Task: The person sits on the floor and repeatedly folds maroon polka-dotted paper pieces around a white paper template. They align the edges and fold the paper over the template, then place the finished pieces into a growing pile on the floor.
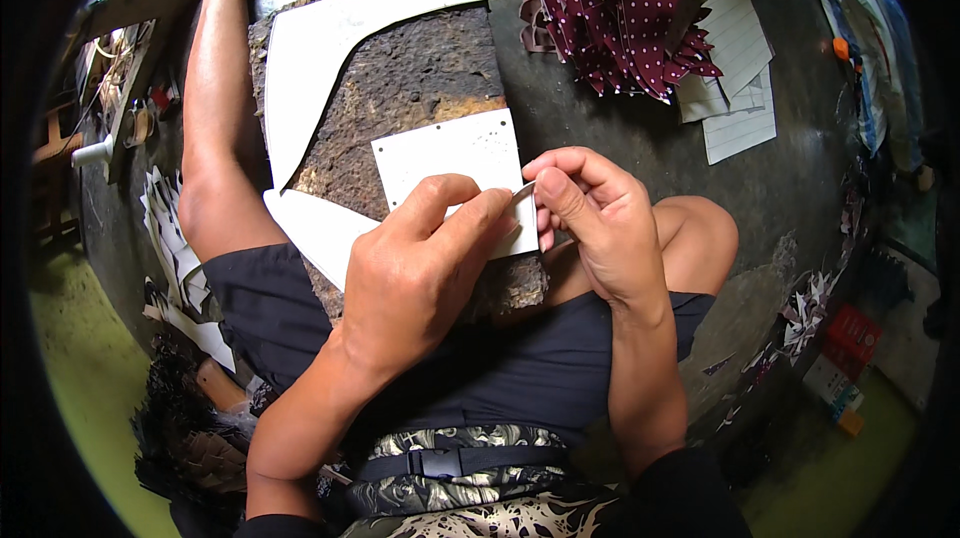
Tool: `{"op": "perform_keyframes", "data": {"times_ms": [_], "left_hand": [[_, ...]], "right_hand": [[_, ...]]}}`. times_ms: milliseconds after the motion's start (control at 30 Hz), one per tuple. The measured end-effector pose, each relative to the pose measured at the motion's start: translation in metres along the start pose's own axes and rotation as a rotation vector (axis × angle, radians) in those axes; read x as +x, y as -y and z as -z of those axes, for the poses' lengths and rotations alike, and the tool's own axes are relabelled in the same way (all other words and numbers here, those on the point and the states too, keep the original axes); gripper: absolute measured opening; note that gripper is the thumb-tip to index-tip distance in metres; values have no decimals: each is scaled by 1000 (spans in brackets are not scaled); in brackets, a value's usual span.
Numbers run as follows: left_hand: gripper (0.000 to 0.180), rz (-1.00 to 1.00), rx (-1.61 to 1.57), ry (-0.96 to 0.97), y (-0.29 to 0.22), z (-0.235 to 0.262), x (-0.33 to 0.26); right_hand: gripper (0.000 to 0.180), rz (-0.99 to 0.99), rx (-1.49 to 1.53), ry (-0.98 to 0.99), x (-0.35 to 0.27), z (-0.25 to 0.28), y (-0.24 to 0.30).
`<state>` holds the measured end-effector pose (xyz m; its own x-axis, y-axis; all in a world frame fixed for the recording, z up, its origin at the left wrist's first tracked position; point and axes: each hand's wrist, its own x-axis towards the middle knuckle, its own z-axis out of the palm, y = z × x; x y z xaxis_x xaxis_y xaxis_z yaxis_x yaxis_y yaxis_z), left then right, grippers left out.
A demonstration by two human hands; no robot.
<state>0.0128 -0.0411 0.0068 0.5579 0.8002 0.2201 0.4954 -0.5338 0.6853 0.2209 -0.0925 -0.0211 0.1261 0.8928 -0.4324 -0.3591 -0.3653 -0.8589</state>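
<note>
A rough dark brown board [420,68] lies in front of me between my legs. On it is a white rectangular card [440,150] with small dark dots near its corners. My left hand [415,248] is closed over the card's near part, thumb and forefinger pinched together. Beside it, at the card's right edge, my right hand [600,223] pinches too. A thin, small sliver shows between the two sets of fingertips; its kind is too small to tell. A large curved white pattern piece [330,48] covers the board's far left, and another white piece [325,228] lies partly under my left hand.
To the far right sits a pile of maroon, white-dotted cut pieces [625,18], next to white lined sheets [740,128]. White scraps [175,238] lie at the left. A red box [850,338] and scattered offcuts [805,318] are on the floor at right.
</note>
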Motion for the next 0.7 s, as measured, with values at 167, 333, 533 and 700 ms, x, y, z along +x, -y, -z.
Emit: {"op": "perform_keyframes", "data": {"times_ms": [167,333,533,700], "left_hand": [[32,-44,37,14,2,0,-1],[36,-81,40,17,5,0,-2],[37,-80,15,44,6,1,-3],[35,-89,5,48,6,1,-1]], "right_hand": [[21,9,-219,-52,-5,-9,7],[22,-15,-130,-25,-3,-5,3],[23,-47,-113,-4,-1,-1,0],[23,-36,-69,-33,1,-2,-6]]}}
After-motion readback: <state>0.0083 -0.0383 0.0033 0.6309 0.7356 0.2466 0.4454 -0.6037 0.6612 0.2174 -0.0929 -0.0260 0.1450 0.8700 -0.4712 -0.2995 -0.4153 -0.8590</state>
